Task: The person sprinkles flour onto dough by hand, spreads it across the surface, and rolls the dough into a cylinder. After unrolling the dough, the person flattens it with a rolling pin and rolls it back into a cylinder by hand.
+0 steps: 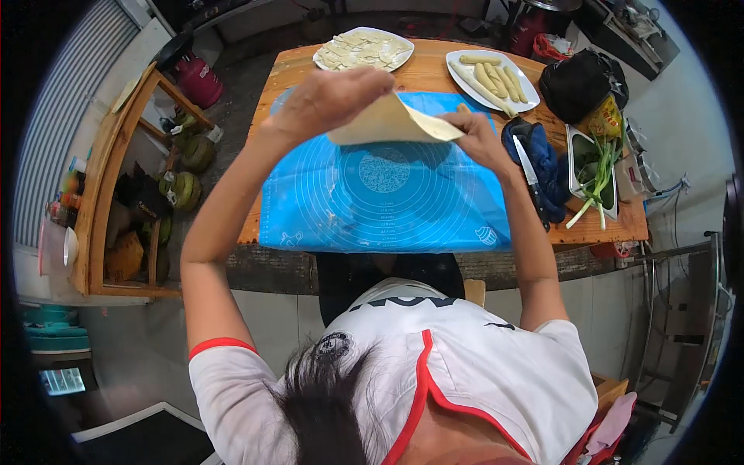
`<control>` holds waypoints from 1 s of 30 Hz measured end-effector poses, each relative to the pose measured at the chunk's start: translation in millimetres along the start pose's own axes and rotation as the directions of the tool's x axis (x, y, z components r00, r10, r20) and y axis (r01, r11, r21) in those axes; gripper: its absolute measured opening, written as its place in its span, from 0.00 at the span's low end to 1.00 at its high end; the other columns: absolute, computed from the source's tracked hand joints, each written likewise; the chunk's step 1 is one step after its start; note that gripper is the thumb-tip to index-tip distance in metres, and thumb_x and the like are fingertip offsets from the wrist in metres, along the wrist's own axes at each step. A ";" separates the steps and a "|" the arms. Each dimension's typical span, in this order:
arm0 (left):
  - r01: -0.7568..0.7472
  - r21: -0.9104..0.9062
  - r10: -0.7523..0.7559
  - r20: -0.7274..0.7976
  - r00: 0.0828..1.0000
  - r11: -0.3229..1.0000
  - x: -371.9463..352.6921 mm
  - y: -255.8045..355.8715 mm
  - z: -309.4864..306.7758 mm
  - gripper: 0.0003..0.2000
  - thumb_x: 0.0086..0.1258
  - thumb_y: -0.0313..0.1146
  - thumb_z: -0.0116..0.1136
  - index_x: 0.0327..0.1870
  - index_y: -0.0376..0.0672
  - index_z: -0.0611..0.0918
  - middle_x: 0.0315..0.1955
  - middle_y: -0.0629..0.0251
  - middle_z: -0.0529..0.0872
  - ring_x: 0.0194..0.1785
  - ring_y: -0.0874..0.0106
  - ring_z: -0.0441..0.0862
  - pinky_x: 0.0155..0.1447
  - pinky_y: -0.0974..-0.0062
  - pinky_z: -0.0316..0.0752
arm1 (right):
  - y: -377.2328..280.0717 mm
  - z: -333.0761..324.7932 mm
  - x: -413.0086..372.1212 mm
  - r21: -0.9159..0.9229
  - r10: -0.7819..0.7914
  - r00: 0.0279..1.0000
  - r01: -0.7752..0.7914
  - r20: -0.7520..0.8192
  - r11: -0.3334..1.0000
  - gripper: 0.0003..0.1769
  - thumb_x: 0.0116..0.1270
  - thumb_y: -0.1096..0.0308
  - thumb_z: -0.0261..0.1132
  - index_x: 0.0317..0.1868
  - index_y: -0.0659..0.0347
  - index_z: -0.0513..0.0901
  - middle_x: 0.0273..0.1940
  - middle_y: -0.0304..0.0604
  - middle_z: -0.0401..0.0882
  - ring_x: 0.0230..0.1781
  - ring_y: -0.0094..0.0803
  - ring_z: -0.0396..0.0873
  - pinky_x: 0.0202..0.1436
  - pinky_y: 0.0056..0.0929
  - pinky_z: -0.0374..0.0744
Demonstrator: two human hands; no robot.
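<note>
Blue silicone mat (372,209) lies on the wooden worktop (434,74), closest to the person. Over it, both hands hold one thin dough sheet (387,124) in the air: the left hand (333,97) is closed on its upper edge, the right hand (480,132) pinches the folded end. Farther away stand a plate of rolls (533,91) and a plate of flat pieces (318,59)

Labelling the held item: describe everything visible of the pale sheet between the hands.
The pale sheet is thin, cream and matte, looks like dough, and bends softly. Its right end curls over in a fold. It is held in the air above the blue mat. The left hand grips its upper left part from above; the right hand pinches the folded right end. Nothing else touches it.
</note>
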State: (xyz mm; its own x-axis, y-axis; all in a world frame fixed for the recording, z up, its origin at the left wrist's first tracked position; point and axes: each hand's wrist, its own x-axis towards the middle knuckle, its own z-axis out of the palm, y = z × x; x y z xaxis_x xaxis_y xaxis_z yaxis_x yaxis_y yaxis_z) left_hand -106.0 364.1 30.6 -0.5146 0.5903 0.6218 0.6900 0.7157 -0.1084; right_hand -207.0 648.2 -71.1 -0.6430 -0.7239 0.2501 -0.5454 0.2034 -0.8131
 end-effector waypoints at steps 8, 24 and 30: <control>-0.039 0.131 0.057 -0.139 0.989 0.991 19.9 -12.3 -89.3 0.08 0.78 0.34 0.61 0.52 0.45 0.83 0.33 0.67 0.88 0.32 0.78 0.86 0.37 0.78 0.81 | -96.0 -10.9 11.2 0.150 -0.186 0.983 0.185 -0.005 0.971 0.14 0.74 0.76 0.64 0.57 0.68 0.86 0.43 0.34 0.86 0.44 0.17 0.81 0.50 0.19 0.79; 0.212 -0.087 -0.177 0.302 0.937 0.973 10.8 -66.9 29.2 0.08 0.76 0.36 0.59 0.48 0.45 0.80 0.35 0.54 0.86 0.37 0.60 0.87 0.40 0.63 0.78 | -18.2 7.6 12.3 0.196 0.222 0.974 -0.228 0.051 0.954 0.21 0.76 0.55 0.65 0.51 0.68 0.86 0.35 0.33 0.84 0.33 0.16 0.77 0.35 0.21 0.75; 0.239 -0.206 -0.161 0.337 0.928 0.949 -25.2 -108.4 148.0 0.06 0.78 0.36 0.52 0.46 0.46 0.76 0.31 0.53 0.85 0.39 0.49 0.84 0.41 0.53 0.75 | 68.8 34.5 9.6 0.298 0.397 0.916 -0.363 -0.062 0.883 0.22 0.71 0.59 0.66 0.55 0.70 0.84 0.32 0.38 0.84 0.29 0.20 0.76 0.31 0.24 0.73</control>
State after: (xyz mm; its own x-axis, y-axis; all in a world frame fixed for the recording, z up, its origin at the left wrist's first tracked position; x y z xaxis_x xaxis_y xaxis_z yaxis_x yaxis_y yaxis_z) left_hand -243.1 326.9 -88.1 -0.7599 0.5584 0.3328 0.6365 0.7432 0.2062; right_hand -232.2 632.4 -142.8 -0.8389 -0.5409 -0.0611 -0.0882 0.2458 -0.9653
